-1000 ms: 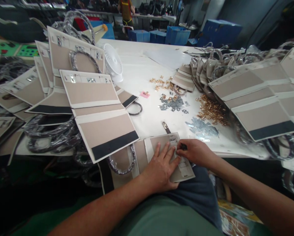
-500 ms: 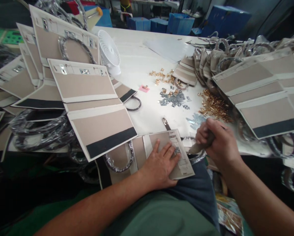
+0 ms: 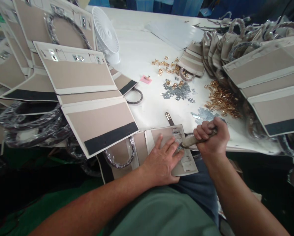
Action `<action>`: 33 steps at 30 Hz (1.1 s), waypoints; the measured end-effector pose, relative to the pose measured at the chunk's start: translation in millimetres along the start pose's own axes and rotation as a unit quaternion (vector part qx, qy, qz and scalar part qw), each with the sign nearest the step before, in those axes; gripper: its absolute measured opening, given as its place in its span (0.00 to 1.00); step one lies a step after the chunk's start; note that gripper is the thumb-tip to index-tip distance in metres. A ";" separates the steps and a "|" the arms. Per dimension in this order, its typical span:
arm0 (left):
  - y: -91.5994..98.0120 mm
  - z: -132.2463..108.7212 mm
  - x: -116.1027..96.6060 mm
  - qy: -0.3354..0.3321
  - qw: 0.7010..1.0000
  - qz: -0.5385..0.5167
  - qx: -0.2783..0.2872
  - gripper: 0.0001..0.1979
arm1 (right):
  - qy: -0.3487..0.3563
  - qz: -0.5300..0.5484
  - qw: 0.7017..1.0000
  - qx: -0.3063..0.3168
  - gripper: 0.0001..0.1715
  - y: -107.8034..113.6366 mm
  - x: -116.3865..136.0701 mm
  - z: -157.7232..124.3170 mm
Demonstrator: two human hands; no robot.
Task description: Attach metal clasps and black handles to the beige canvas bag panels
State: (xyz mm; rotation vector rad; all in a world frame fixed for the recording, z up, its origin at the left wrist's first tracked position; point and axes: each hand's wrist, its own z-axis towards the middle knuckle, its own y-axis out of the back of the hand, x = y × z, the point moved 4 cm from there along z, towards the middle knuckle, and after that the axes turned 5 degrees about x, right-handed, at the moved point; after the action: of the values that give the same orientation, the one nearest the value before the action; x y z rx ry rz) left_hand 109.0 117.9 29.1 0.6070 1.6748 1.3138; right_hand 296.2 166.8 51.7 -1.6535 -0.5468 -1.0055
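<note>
1. Beige panel [image 3: 185, 167]: at near edge of white table [image 3: 147, 113].
2. Left hand [image 3: 161, 162]: flat on panel, fingers spread.
3. Right hand [image 3: 212, 135]: fisted around tool [image 3: 192, 141], tip at panel.
4. Blue boxes [image 3: 187, 7], beyond table: cut off, contents hidden.

A white fan [image 3: 106, 34] stands beyond the left hand [image 3: 161, 160], to its left; a pink slip [image 3: 144, 80] lies nearer that hand. Farther ahead are a translucent sheet [image 3: 173, 32] and, past that, blue boxes [image 3: 186, 7].
</note>
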 end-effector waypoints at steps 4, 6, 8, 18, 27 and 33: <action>0.3 -1.1 -0.8 0.001 1.000 -0.010 -0.008 0.43 | 0.074 -0.106 0.990 0.052 0.23 -24.3 3.8 -18.7; 0.7 -2.4 -1.4 0.003 1.000 -0.009 -0.017 0.42 | 0.101 -0.149 0.981 0.077 0.23 -32.5 3.3 -25.4; 1.3 -3.9 -2.1 0.004 1.000 -0.006 -0.028 0.41 | 0.104 -0.160 0.977 0.096 0.24 -34.5 1.6 -25.4; -1.4 -3.5 -4.6 -0.003 0.999 0.016 -0.034 0.43 | -0.004 0.084 0.996 -0.041 0.23 21.3 -12.8 5.9; -2.5 -0.4 -3.0 -0.007 1.000 0.006 -0.025 0.42 | 0.014 0.058 0.997 -0.045 0.20 13.2 -11.8 1.4; -3.2 0.0 -3.2 -0.007 1.000 -0.004 -0.020 0.42 | 0.080 -0.052 0.995 0.025 0.24 -11.8 -5.9 -11.0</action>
State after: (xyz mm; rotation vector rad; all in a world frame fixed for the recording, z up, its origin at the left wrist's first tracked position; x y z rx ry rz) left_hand 111.0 114.2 27.2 0.5839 1.6336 1.3313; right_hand 280.3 161.0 54.0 -1.4970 -0.5513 -1.1805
